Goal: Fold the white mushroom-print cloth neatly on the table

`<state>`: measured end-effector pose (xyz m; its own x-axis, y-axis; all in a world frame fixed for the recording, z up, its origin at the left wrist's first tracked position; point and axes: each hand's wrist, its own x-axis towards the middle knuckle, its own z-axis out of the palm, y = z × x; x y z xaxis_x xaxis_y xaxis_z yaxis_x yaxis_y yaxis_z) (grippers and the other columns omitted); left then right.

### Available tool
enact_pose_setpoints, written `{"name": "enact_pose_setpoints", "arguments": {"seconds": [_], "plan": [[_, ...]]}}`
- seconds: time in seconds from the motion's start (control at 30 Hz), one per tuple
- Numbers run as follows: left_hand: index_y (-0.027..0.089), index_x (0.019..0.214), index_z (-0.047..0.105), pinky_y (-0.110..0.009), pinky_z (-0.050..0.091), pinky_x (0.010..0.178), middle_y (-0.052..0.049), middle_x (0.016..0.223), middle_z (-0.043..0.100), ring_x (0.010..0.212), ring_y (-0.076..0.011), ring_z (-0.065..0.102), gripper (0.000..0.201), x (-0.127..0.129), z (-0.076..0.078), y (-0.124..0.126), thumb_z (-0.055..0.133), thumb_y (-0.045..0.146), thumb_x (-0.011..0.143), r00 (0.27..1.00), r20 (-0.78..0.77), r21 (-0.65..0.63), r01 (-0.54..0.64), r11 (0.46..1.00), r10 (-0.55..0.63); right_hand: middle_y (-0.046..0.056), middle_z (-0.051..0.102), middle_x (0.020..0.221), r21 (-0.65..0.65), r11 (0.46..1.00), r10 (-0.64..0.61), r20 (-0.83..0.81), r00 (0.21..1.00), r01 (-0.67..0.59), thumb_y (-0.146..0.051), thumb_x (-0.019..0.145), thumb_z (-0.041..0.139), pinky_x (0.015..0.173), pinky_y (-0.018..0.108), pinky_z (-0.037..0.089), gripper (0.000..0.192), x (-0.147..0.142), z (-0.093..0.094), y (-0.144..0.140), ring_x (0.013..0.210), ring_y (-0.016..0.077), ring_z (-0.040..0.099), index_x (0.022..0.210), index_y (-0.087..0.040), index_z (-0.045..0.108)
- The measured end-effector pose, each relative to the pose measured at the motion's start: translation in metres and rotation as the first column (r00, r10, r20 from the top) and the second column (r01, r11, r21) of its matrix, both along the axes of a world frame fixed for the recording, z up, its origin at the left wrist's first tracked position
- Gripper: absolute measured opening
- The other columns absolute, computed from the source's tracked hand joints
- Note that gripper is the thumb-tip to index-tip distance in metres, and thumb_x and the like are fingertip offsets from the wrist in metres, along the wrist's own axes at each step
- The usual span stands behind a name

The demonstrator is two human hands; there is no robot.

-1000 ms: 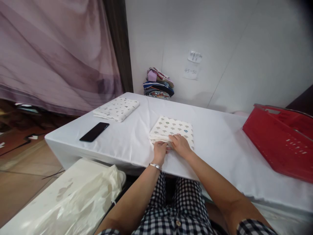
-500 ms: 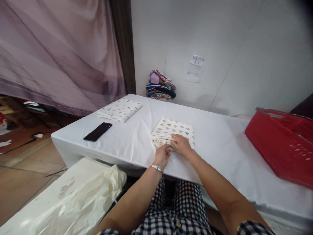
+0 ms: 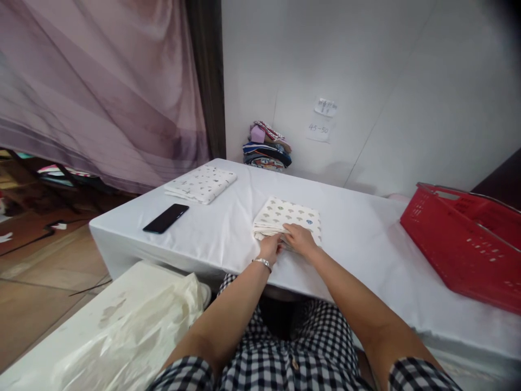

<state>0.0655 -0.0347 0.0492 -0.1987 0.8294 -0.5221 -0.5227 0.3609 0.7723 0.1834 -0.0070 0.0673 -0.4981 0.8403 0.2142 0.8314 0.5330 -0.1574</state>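
Folded patterned cloth (image 3: pixel 288 215) at the middle of the white-covered table (image 3: pixel 358 239), close to the near edge. Left hand (image 3: pixel 270 248) at the near edge of the cloth, fingers curled onto the stacked layers, pinching them; silver bracelet (image 3: pixel 262 263) at the wrist. Right hand (image 3: pixel 300 239) just right of the left and touching it, laid palm-down on the near part of the cloth, fingers slightly bent and pressing flat. Second folded cloth (image 3: pixel 201 183), white with small scattered prints, toward the far left corner of the table, well apart from the hands. Black phone (image 3: pixel 166 218) face-down near the left edge, between that cloth and the near side. Red plastic basket (image 3: pixel 464 239) tilted at the right end of the table. Stack of coloured folded garments (image 3: pixel 266 146) at the far edge against the wall, below a handwritten paper note (image 3: pixel 318 130). Purple curtain (image 3: pixel 101 87) at the far left. White plastic bag (image 3: pixel 122 331) at the near left, below table level.
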Motion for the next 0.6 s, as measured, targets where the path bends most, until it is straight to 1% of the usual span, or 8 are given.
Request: {"name": "enact_pose_setpoints", "arguments": {"seconds": [0.1, 0.2, 0.3, 0.4, 0.6], "plan": [[0.015, 0.084, 0.056, -0.022, 0.04, 0.045, 0.002, 0.057, 0.055, 0.042, -0.0111, 0.054, 0.009, 0.002, -0.004, 0.005, 0.058, 0.02, 0.078, 0.997, -0.068, 0.011, 0.028, 1.0, -0.027, 0.004, 0.064, 0.105, -0.016, 1.0, 0.001, 0.03, 1.0, -0.001, -0.022, 0.088, 0.042, 0.074, 0.026, 0.038, 0.03, -0.002, 0.002, -0.001, 0.097, 0.0188, 0.056, 0.115, -0.025, 0.055], [0.015, 0.083, 0.056, -0.023, 0.042, 0.048, 0.001, 0.058, 0.057, 0.046, -0.0131, 0.057, 0.006, 0.004, -0.006, 0.008, 0.056, 0.017, 0.078, 0.992, -0.121, 0.0, 0.035, 0.999, -0.034, 0.004, 0.063, 0.108, -0.02, 1.0, -0.014, 0.053, 0.999, 0.015, -0.022, 0.088, 0.041, 0.074, 0.026, 0.039, 0.03, -0.004, 0.004, -0.003, 0.098, 0.0193, 0.055, 0.115, -0.025, 0.055], [0.014, 0.08, 0.054, -0.022, 0.04, 0.047, 0.001, 0.056, 0.055, 0.048, -0.0129, 0.057, 0.003, 0.002, -0.006, 0.008, 0.053, 0.012, 0.077, 0.988, -0.155, -0.022, 0.024, 0.999, -0.027, 0.004, 0.062, 0.109, 0.005, 0.998, -0.058, 0.057, 0.997, 0.058, -0.023, 0.09, 0.04, 0.074, 0.027, 0.039, 0.032, -0.005, 0.004, -0.005, 0.099, 0.0198, 0.054, 0.118, -0.025, 0.053], [0.016, 0.078, 0.052, -0.021, 0.039, 0.046, 0.001, 0.056, 0.054, 0.048, -0.0122, 0.057, 0.003, -0.002, -0.006, 0.003, 0.052, 0.013, 0.078, 0.985, -0.17, -0.033, 0.015, 0.999, -0.021, 0.006, 0.06, 0.113, 0.039, 0.995, -0.097, 0.049, 0.994, 0.095, -0.025, 0.091, 0.039, 0.076, 0.028, 0.04, 0.033, -0.009, 0.003, -0.011, 0.102, 0.0201, 0.053, 0.122, -0.024, 0.051], [0.017, 0.076, 0.051, -0.02, 0.039, 0.045, 0.003, 0.055, 0.053, 0.045, -0.0097, 0.054, 0.004, -0.01, -0.003, -0.012, 0.053, 0.015, 0.079, 0.981, -0.19, -0.012, 0.03, 0.999, -0.032, 0.005, 0.059, 0.106, 0.042, 0.999, -0.035, 0.118, 0.992, 0.03, -0.023, 0.09, 0.04, 0.071, 0.027, 0.04, 0.029, -0.018, -0.001, -0.025, 0.098, 0.0201, 0.053, 0.115, -0.025, 0.054]]}}
